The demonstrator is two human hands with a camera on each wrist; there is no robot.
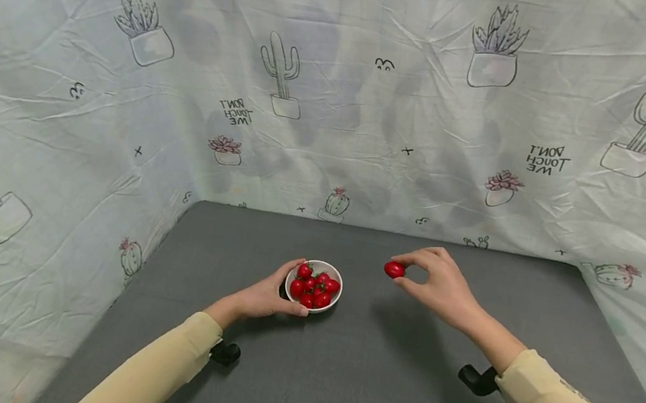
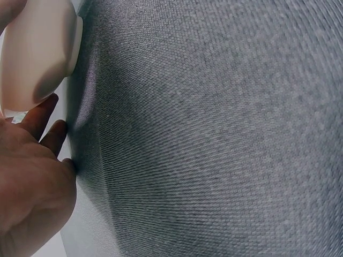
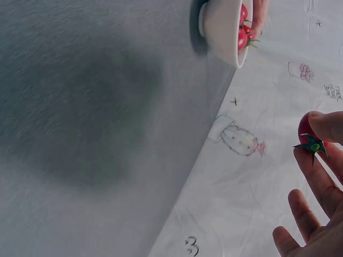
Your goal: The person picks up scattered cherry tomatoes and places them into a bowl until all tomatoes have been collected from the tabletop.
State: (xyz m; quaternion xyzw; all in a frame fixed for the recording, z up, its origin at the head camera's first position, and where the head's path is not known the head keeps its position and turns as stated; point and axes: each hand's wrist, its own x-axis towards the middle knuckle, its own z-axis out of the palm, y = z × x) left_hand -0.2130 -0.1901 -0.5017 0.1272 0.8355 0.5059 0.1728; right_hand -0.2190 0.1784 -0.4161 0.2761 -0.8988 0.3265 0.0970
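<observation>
A white bowl [image 3: 222,29] of small red cherry tomatoes [image 1: 322,300], some with green stems, stands on the dark grey table in the head view. My left hand [image 1: 265,297] holds this bowl from its left side, thumb on the near rim and fingers on the far side. In the left wrist view, fingertips touch the bowl's outer wall [image 2: 40,53]. Right of the bowl and above the table, my right hand [image 1: 443,286] pinches a single cherry tomato [image 1: 394,269] between thumb and finger. Its green calyx [image 3: 315,146] shows in the right wrist view, where the other fingers are spread.
The grey table [image 1: 330,388] reaches back to a white cloth [image 1: 341,90] printed with potted cacti, which also hangs along the sides. Black wrist mounts [image 1: 478,380] stick out beneath both sleeves.
</observation>
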